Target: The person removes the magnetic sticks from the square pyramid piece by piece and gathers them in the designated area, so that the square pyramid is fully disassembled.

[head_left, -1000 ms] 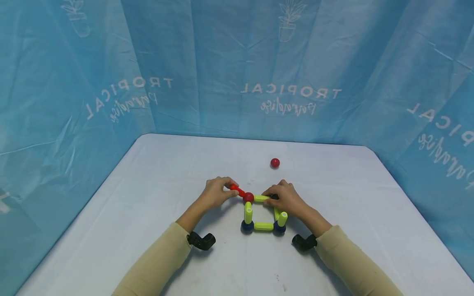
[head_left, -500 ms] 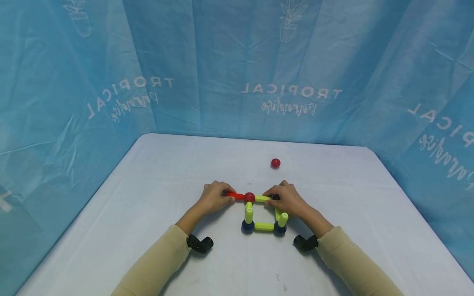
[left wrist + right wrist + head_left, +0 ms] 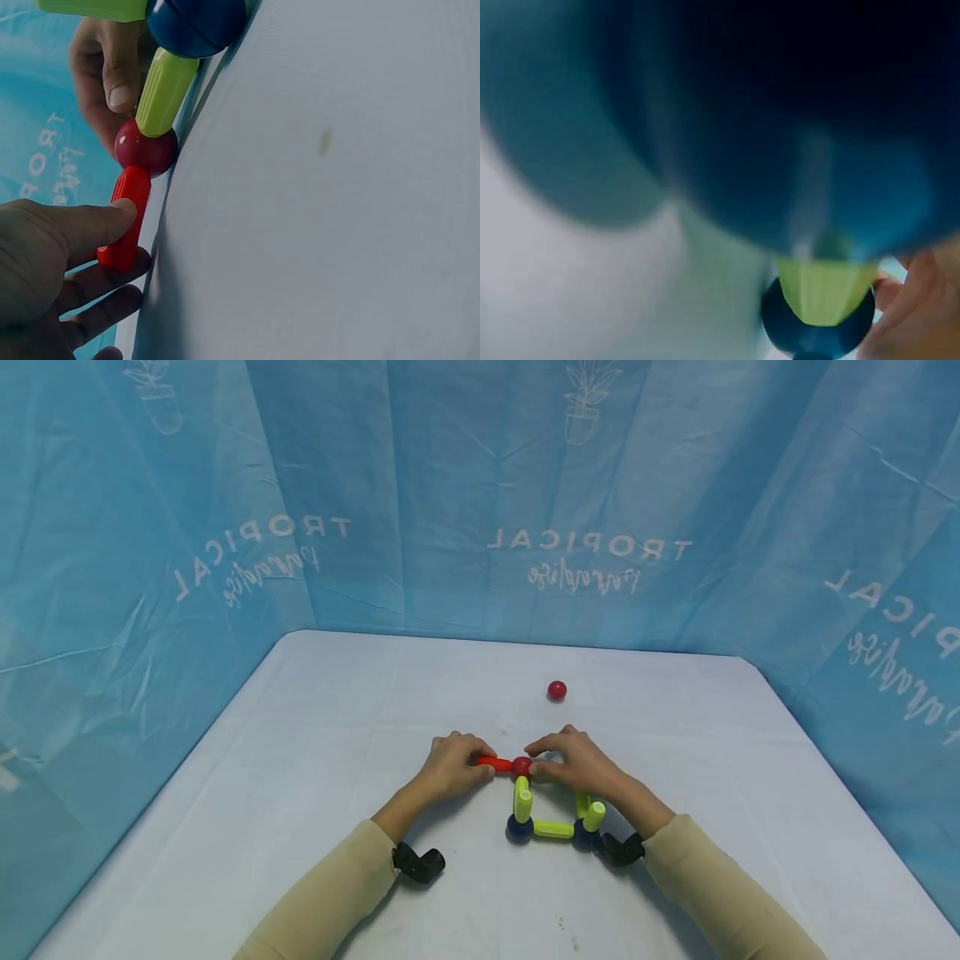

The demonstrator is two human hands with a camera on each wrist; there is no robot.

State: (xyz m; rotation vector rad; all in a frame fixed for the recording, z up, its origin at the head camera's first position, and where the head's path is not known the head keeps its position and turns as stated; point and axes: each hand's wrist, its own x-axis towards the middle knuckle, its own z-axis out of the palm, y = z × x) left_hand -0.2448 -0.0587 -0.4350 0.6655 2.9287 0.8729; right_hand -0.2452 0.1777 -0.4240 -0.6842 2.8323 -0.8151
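A red magnetic rod (image 3: 495, 765) is pinched between the thumb and fingers of my left hand (image 3: 453, 766). Its far end meets a red ball (image 3: 521, 767) at the back left corner of a frame of rods and balls. My right hand (image 3: 581, 767) has its thumb and forefinger at the right side of that ball and hides the frame's back right corner. Two dark blue balls, a left one (image 3: 519, 829) and a right one (image 3: 586, 835), form the front corners, joined by a yellow-green rod (image 3: 553, 830). Yellow-green rods (image 3: 522, 800) rise from both.
A loose red ball (image 3: 557, 691) lies farther back on the white table (image 3: 360, 693). Blue printed curtains (image 3: 450, 485) hang behind and beside the table. A dark blue ball fills much of the right wrist view.
The red rod has swung into line with the frame's back side. The whole frame and my left hand have shifted slightly right. My right hand has passed from the back right corner to the red ball.
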